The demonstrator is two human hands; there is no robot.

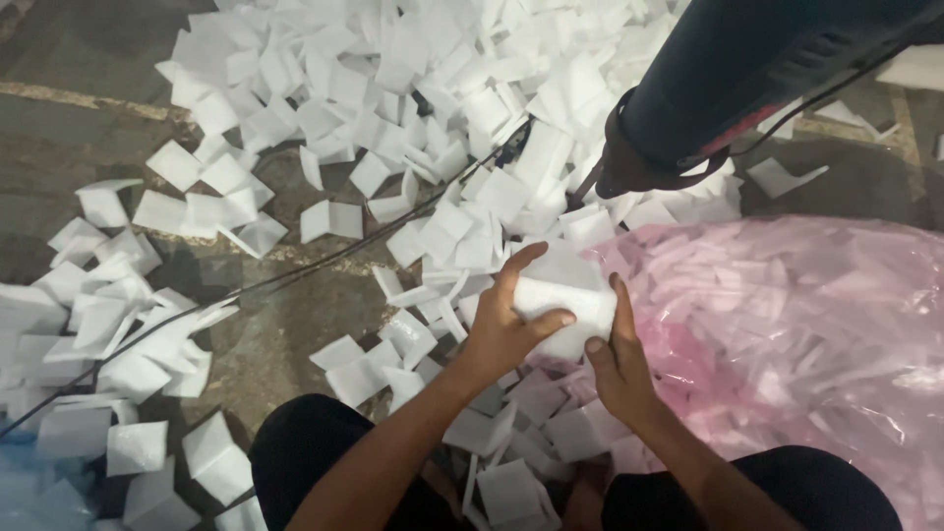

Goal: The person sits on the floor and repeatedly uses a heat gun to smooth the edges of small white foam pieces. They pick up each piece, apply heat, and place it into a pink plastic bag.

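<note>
A small stack of white foam pieces [562,300] sits between the two hands, just at the edge of a pink plastic bag [787,324] and above the floor. The left hand [501,329] is closed around the stack's near-left side, thumb across the front face and forefinger up along the top edge. The right hand [618,364] presses against the right end, thumb raised flat on the side, fingers mostly hidden behind; it is partly closed on the same stack.

The foam looks very light and soft, easily dented (a hard pinch would likely crease it), and the loose pieces could slide apart. Holding it by the two opposite ends, squeezed gently together, seems the sound grip.

The bag is already packed with similar white pieces showing through the film. Scattered foam squares [324,108] cover the concrete floor [59,118], many folded into angles. A thin black cable [295,275] runs across them. Above the hands hangs a dark power tool [728,79], its nose pointing down at the pile. The person's dark-clad knees [315,452] frame the bottom.
</note>
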